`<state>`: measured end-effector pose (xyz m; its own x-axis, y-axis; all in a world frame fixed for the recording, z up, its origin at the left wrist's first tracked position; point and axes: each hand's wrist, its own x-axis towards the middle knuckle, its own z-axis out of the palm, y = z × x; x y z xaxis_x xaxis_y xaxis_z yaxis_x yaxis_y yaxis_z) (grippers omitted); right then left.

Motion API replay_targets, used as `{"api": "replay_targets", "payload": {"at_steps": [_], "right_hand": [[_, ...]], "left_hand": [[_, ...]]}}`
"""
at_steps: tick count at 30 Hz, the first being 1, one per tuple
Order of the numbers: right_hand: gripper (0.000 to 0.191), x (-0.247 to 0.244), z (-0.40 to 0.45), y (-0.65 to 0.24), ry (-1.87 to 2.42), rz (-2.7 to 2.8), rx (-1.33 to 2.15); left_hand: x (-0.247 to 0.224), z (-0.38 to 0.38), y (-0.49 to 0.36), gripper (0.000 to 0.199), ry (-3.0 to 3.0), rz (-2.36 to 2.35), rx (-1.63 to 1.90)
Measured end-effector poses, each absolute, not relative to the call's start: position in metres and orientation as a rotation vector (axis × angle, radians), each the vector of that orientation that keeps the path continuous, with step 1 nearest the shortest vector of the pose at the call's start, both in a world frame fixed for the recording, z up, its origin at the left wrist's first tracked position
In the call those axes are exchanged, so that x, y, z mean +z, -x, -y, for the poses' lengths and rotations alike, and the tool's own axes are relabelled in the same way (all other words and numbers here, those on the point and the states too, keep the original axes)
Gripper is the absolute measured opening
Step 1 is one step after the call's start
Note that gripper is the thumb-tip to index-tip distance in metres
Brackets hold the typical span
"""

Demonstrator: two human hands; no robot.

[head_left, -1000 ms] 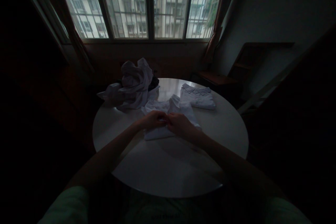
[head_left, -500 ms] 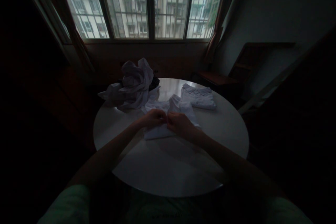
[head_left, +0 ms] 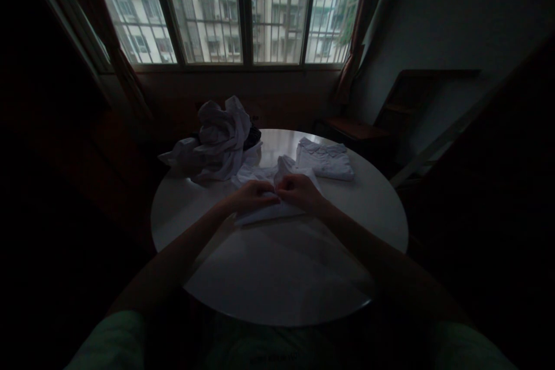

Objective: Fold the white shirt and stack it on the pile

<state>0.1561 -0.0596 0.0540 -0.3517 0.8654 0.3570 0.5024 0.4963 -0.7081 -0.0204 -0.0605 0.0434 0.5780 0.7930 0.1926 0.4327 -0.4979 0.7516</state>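
Observation:
A white garment (head_left: 264,215) lies partly folded on the round white table (head_left: 281,277), its upper part bunched up behind my hands. My left hand (head_left: 255,195) is closed on the garment from the left, fingers pointing right. Close against it, my right hand (head_left: 299,191) has its fingers curled in a pinch on the same cloth. Dim light and the fingers themselves hide the exact spot that they grip.
At the table's back left rises a heap of crumpled white cloth (head_left: 223,139) with something dark behind it. A folded white shirt (head_left: 325,159) lies at the back right. Beyond the table stand a wooden chair (head_left: 359,127) and a barred window (head_left: 208,17).
My right hand has lifted slightly and its fingers are more curled. My left hand's fingers reach a little further right. The garment's near edge has shifted slightly. The view has moved a little.

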Motion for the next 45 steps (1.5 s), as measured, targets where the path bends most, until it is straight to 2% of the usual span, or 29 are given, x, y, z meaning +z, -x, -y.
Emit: {"api": "replay_targets", "payload": {"at_steps": [4,9,13,21,25,28,33,36,41,45], "right_hand": [[0.01,0.06,0.063,-0.155,1.022,1.826,0.73],[0.008,0.078,0.079,-0.156,0.828,1.849,0.481],[0.01,0.113,0.086,-0.161,0.766,1.892,0.214],[0.013,0.197,0.089,-0.166,0.57,1.817,-0.127],[0.015,0.222,0.089,-0.161,0.566,1.729,-0.247],[0.012,0.225,0.081,-0.157,0.654,1.729,-0.258],[0.009,0.192,0.059,-0.154,0.815,1.867,-0.118],[0.006,0.156,0.05,-0.149,0.921,1.902,0.003],[0.006,0.092,0.044,-0.143,1.108,1.963,0.178],[0.009,0.045,0.041,-0.15,1.149,2.012,0.422]], "left_hand": [[0.051,0.065,0.021,0.032,-2.118,-0.983,0.774],[0.073,0.071,0.023,0.034,-2.278,-1.007,0.76],[0.113,0.078,0.019,0.03,-2.51,-1.084,0.788],[0.209,0.087,0.011,0.026,-2.765,-1.056,1.153],[0.238,0.092,0.012,0.035,-2.924,-1.062,1.237],[0.245,0.087,0.014,0.033,-2.963,-1.103,1.138],[0.208,0.057,0.013,0.02,-2.77,-1.124,0.929],[0.158,0.044,0.006,0.013,-2.59,-1.204,0.954],[0.067,0.041,-0.005,0.015,-2.223,-1.323,1.101],[0.016,0.044,-0.002,0.013,-2.081,-1.298,1.096]]}}
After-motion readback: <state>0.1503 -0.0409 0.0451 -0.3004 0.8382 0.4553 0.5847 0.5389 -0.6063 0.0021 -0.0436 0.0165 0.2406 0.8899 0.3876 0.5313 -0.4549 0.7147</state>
